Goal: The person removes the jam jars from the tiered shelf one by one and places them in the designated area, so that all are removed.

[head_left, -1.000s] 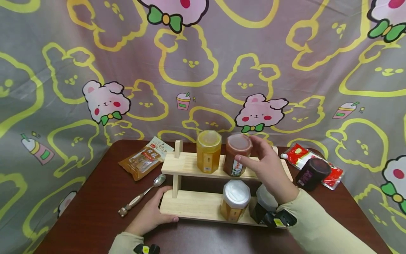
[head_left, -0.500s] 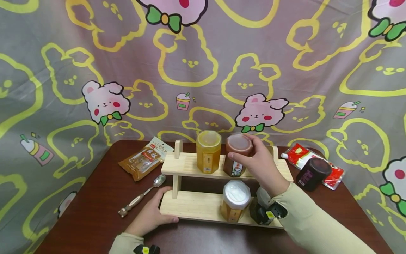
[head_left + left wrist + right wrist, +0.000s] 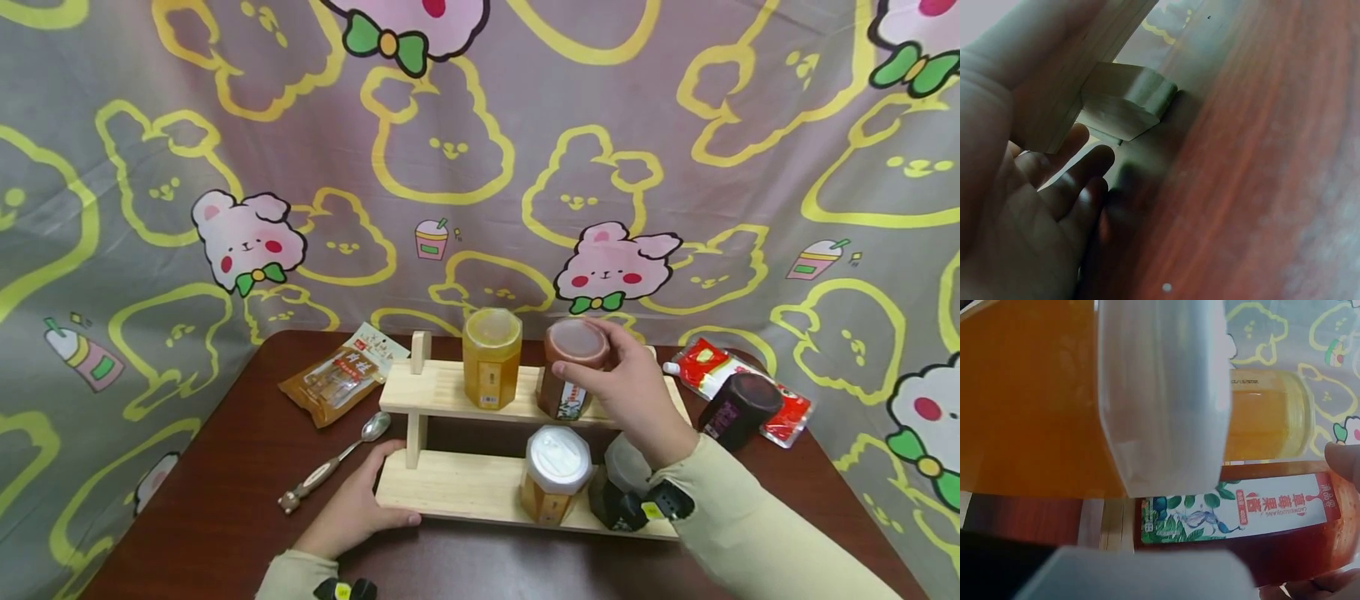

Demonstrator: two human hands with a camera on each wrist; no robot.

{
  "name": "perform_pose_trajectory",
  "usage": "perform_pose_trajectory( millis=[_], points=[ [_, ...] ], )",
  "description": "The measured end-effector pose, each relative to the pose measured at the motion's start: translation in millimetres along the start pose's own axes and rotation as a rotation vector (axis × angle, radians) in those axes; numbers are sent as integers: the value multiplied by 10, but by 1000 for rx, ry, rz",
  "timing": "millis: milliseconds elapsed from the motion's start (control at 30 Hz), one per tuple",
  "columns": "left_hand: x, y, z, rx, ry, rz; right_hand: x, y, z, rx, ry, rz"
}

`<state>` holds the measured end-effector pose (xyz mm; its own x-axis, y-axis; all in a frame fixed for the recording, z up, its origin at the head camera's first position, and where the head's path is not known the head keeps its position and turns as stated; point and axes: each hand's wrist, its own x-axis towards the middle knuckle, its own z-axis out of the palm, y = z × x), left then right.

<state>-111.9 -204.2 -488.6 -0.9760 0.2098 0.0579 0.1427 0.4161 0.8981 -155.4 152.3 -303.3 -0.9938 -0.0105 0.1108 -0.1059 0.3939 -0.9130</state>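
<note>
My right hand (image 3: 637, 392) holds a red-brown strawberry jam jar (image 3: 555, 396) near its top, thumb in front and fingers behind, upright at the upper tier of a two-tier wooden rack (image 3: 457, 483). The label (image 3: 1241, 515) faces forward in the right wrist view. Left of it on the same tier, apart from it, stands a yellow jar (image 3: 491, 362). My left hand (image 3: 356, 510) grips the rack's lower left end, with the thumb along the front edge. Below, an amber jar with a white lid (image 3: 558, 458) and a dark jar (image 3: 611, 500) stand on the lower tier.
A spoon with a bear-shaped handle end (image 3: 318, 477) and a brown food packet (image 3: 341, 379) lie left of the rack. On the right a dark jar (image 3: 738, 408) stands by a red pouch (image 3: 708, 367). A patterned curtain (image 3: 450, 167) closes off the back.
My right hand has shifted the strawberry jam jar slightly right along the upper tier, widening the gap to the yellow jar. My left hand stays on the rack.
</note>
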Motion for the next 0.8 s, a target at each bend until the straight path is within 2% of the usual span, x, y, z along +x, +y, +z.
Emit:
perform_pose_trajectory(
  millis=[233, 467, 800],
  points=[
    [-19, 28, -6, -16, -18, 11, -59, -2, -94, -21, 13, 18],
    [-21, 42, -6, -24, -17, 18, -137, 46, -198, -28, 68, 6],
    [-15, -2, -2, 10, 3, 21, -203, 74, -328, 28, 81, -2]
  ],
)
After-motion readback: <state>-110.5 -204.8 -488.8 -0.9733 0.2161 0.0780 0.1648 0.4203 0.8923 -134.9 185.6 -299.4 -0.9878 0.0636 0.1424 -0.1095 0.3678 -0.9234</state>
